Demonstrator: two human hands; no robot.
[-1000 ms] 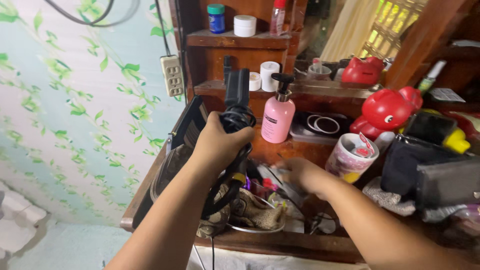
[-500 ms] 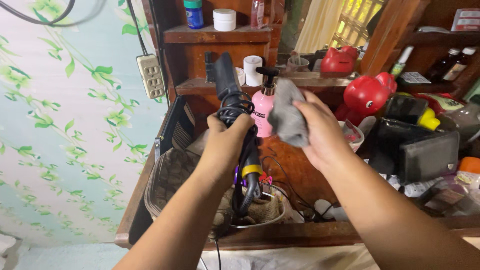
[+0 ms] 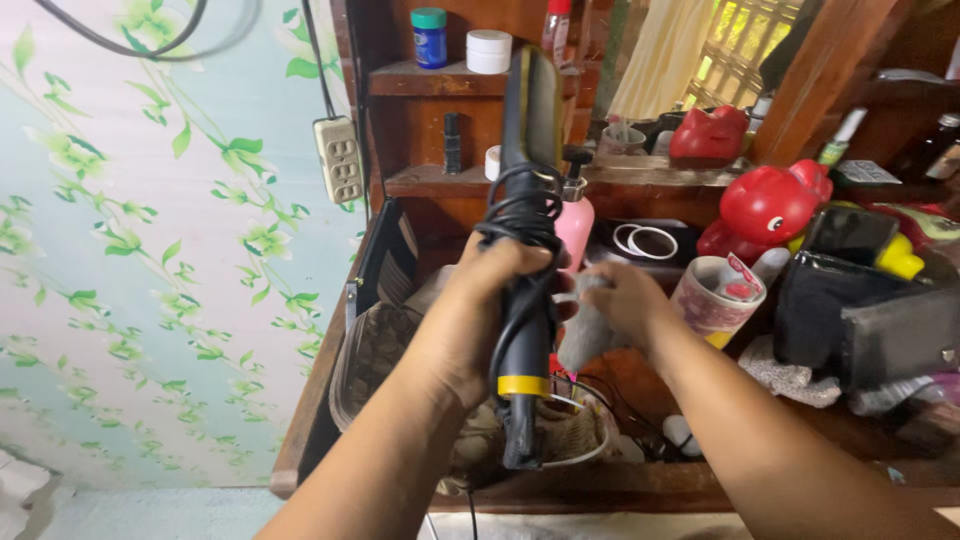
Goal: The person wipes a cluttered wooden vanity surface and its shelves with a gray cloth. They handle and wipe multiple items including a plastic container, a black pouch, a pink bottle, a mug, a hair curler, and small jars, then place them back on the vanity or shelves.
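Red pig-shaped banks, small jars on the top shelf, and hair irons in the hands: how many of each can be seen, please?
Red pig banks: 2
Small jars on top shelf: 2
Hair irons: 1, in the left hand
Total: 5

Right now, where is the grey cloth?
In the head view, the grey cloth is in the right hand, just right of the black hair straightener, below the pink pump bottle.

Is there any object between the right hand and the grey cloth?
No. The right hand already touches the grey cloth, just behind the black hair iron held upright by the left hand.
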